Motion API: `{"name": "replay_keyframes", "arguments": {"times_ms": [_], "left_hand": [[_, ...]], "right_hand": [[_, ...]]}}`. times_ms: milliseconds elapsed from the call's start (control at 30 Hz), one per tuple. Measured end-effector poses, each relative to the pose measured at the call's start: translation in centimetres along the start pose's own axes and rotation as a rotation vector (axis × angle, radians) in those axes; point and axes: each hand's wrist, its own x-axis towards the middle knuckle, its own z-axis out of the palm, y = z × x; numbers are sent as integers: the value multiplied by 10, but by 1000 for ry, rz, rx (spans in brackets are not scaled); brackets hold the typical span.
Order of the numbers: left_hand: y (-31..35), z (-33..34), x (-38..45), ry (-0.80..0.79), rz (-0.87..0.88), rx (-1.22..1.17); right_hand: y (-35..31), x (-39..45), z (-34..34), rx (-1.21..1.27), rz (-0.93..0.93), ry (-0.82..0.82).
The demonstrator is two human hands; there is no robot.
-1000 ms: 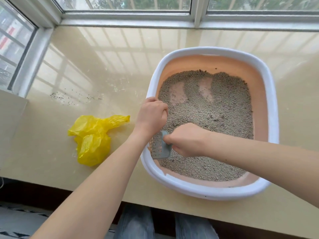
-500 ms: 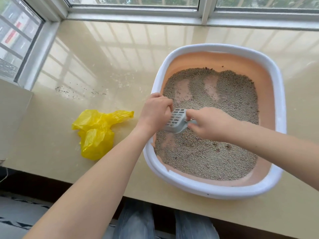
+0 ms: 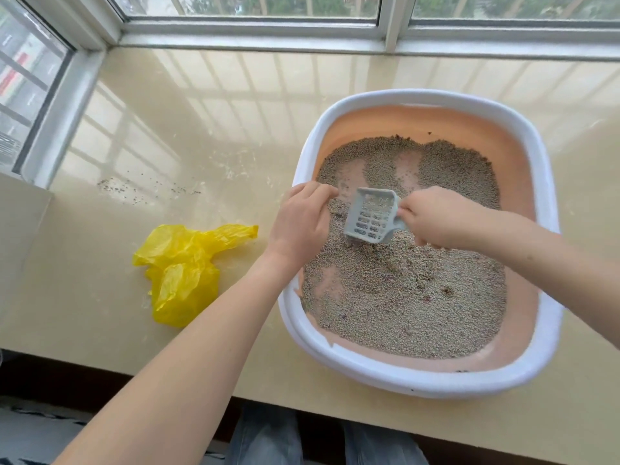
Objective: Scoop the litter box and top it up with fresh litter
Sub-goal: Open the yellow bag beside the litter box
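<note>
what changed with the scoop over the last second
The right hand swept the slotted grey plastic scoop from the near left rim toward the middle of the litter, lifting it face-up. The left hand kept gripping the white-rimmed litter box; the crumpled yellow plastic bag stayed put.

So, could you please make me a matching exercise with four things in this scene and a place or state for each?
Things:
1. scoop
2. bag
3. left hand
4. spilled grains

Places or states:
A. crumpled on the sill left of the box
B. gripping the box's left rim
C. scattered on the sill near the window corner
D. held by the right hand over the litter

Pairs: 1-D, 2-A, 3-B, 4-C
</note>
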Motion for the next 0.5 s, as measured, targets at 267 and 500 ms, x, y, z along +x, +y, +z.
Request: {"name": "replay_keyframes", "arguments": {"times_ms": [267, 500], "left_hand": [[14, -11, -17, 142, -112, -261], [21, -13, -46, 269, -268, -453]], "right_hand": [[-28, 13, -24, -499, -126, 180], [-41, 23, 22, -233, -382, 117]]}}
